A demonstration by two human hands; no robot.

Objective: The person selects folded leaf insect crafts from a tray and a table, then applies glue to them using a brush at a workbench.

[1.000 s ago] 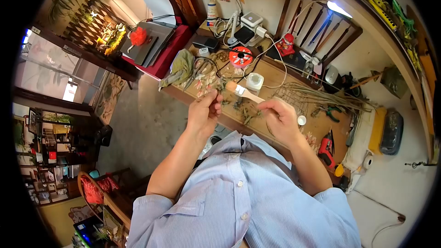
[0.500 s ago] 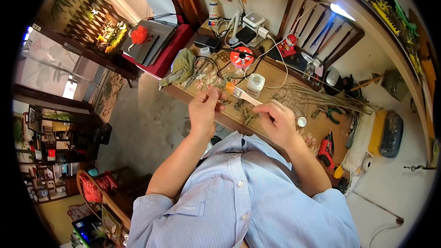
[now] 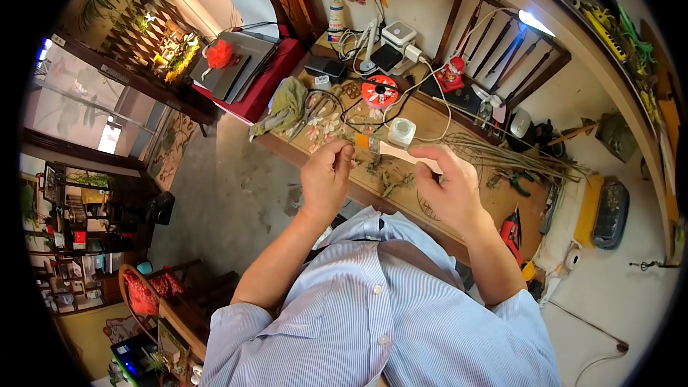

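Observation:
In my right hand is a flat paintbrush with a pale wooden handle, a metal band and orange bristles. Its bristles point left, toward the fingertips of my left hand. Those fingers are pinched together; whatever they hold is too small or hidden to name. Just behind the brush, on the workbench, stands a white jar. Small greenish-brown dried plant pieces lie below the brush. Pale petal-like scraps are scattered beyond my left hand.
A red-orange spool, scissors and a green cloth lie at the back left. Long dry stalks, pliers and a red power tool are to the right. A lamp shines above a brush rack.
My right hand has shifted right and lower, its fingers now more spread along the brush handle. It covers the white cap seen before. My left hand has moved slightly right.

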